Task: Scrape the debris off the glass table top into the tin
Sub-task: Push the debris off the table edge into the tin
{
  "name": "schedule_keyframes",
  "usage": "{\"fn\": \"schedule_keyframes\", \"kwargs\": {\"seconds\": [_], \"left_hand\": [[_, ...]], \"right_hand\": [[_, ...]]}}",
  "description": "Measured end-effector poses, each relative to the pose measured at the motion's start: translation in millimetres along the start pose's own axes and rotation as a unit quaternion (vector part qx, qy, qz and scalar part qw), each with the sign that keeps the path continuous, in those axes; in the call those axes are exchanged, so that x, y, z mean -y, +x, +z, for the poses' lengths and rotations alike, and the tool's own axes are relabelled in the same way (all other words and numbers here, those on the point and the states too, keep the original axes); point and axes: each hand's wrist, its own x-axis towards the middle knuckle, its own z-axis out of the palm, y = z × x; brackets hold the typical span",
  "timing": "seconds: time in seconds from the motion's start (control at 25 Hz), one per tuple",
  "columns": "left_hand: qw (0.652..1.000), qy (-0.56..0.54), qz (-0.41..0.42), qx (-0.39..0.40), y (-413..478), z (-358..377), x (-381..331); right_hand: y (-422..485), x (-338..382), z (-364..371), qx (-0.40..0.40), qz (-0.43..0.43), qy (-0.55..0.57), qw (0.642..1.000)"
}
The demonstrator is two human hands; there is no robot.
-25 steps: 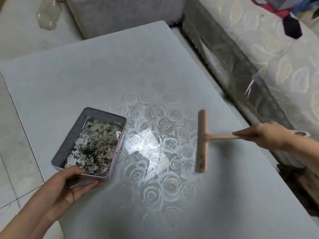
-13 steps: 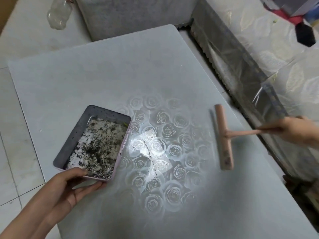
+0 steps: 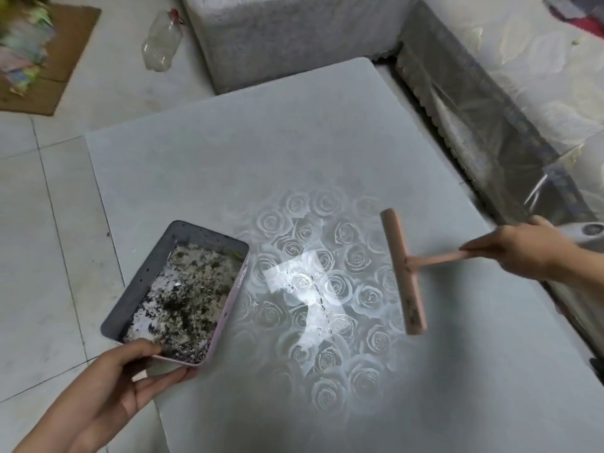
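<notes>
1. The bench [image 3: 228, 152] is a frosted glass top. Its left edge runs along the tiled floor [image 3: 39, 256], and its right edge lies close beside a plastic-covered sofa [image 3: 510, 103]. A grey block [image 3: 294, 37] stands at its far edge.
2. The far half of the glass and the near right part are open. A thin trail of dark specks [image 3: 322, 302] lies in the bright rose-patterned patch.
3. The tin [image 3: 143, 279] sits at the left edge, and its near left corner sticks out past the glass over the floor. Debris [image 3: 189, 295] covers its bottom.
4. The left hand [image 3: 108, 390] pinches the tin's near end, thumb on the rim and fingers underneath.
5. The right hand [image 3: 523, 253] has its fingers closed round the end of the handle of the wooden scraper [image 3: 405, 273]. The blade stands crosswise at the right side of the rose patch, well apart from the tin. Whether it touches the glass cannot be told.
6. A plastic bottle [image 3: 161, 40] lies on the floor beyond the bench.
7. Against half a second ago, the blade is slightly closer to the tin. The tin and the left hand's hold are unchanged, and more floor shows at the top left.
</notes>
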Motion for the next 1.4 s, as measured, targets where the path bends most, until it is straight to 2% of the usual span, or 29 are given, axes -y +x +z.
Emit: {"fn": "schedule_keyframes", "kwargs": {"seconds": [0.16, 0.24, 0.28, 0.36, 0.44, 0.56, 0.68, 0.8, 0.92, 1.08, 1.28, 1.32, 1.4], "left_hand": [[1.0, -0.012, -0.008, -0.019, 2, -25, 1], [1.0, -0.016, -0.011, -0.01, 2, -32, 4], [1.0, -0.017, -0.012, -0.009, 1, -37, 4], [0.999, -0.027, -0.016, -0.009, -2, -48, 6], [0.999, -0.041, -0.01, -0.012, -3, -62, 8], [0.999, -0.044, -0.02, -0.018, -3, -78, 10], [0.998, -0.043, -0.027, -0.023, -7, -88, 7], [0.997, -0.051, -0.033, -0.046, -9, -99, 4], [0.995, -0.078, -0.038, -0.054, -6, -112, 4], [0.992, -0.105, -0.044, -0.052, -3, -129, 5], [0.986, -0.148, -0.052, -0.063, -4, -142, 4], [0.984, -0.158, -0.055, -0.064, -4, -144, 1], [0.98, -0.177, -0.06, -0.066, -6, -150, -6]], "right_hand": [[15, 121, 7, -0.049, -0.167, 0.02, 0.985], [23, 123, -2, -0.096, -0.224, -0.015, 0.97], [28, 105, -9, -0.088, -0.218, -0.03, 0.972], [30, 66, -26, -0.055, -0.153, -0.061, 0.985], [25, 72, -27, -0.054, -0.119, -0.065, 0.989], [17, 150, -14, -0.035, -0.201, -0.007, 0.979], [19, 183, -37, -0.061, -0.263, -0.036, 0.962], [53, 168, -90, -0.062, -0.213, -0.03, 0.975], [92, 191, -137, -0.105, -0.183, -0.098, 0.972], [112, 260, -149, -0.138, -0.294, -0.199, 0.925], [86, 268, -154, -0.13, -0.363, -0.246, 0.889], [83, 270, -162, -0.127, -0.353, -0.24, 0.895], [79, 286, -183, -0.105, -0.295, -0.172, 0.934]]}}
